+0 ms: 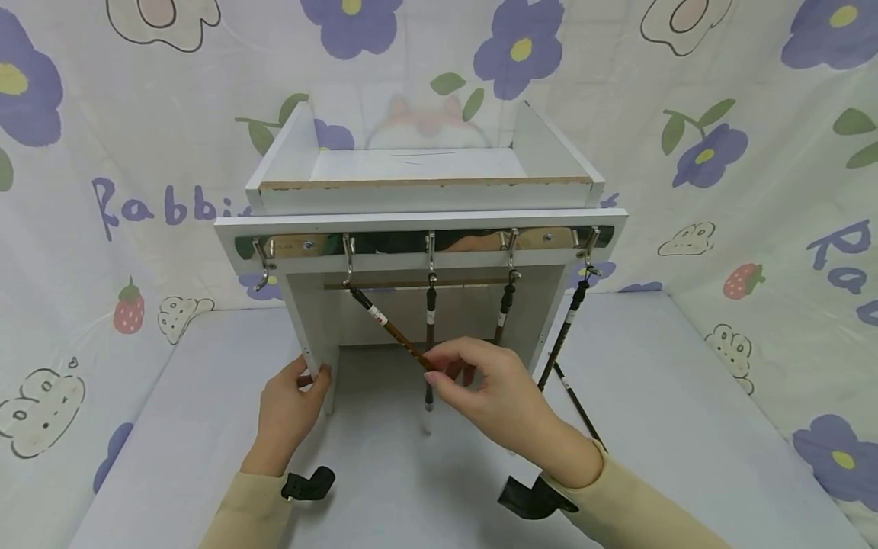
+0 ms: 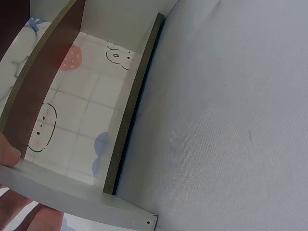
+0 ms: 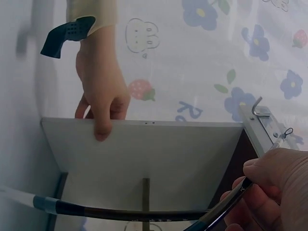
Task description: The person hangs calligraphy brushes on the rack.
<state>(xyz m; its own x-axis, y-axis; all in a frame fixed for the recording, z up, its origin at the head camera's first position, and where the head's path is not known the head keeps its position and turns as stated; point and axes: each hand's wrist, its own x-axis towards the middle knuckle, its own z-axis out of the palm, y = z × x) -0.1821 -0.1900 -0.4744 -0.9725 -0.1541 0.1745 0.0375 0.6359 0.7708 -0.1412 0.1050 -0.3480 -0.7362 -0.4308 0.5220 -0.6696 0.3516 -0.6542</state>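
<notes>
A white shelf rack with a row of metal hooks stands on the table. My right hand pinches the slanting handle of a brown calligraphy brush, whose top is at the second hook from the left. In the right wrist view, a thin loop shows at the brush's end. My left hand grips the front edge of the rack's left side panel, thumb on one face and fingers on the other. Other brushes hang from the middle hook, the fourth and the rightmost hook.
A dark stick-like brush slants over the table's right part; its lower end is hidden behind the right arm. The rack has an open white tray-like top. A patterned cloth hangs behind, and a pale cover lies on the table.
</notes>
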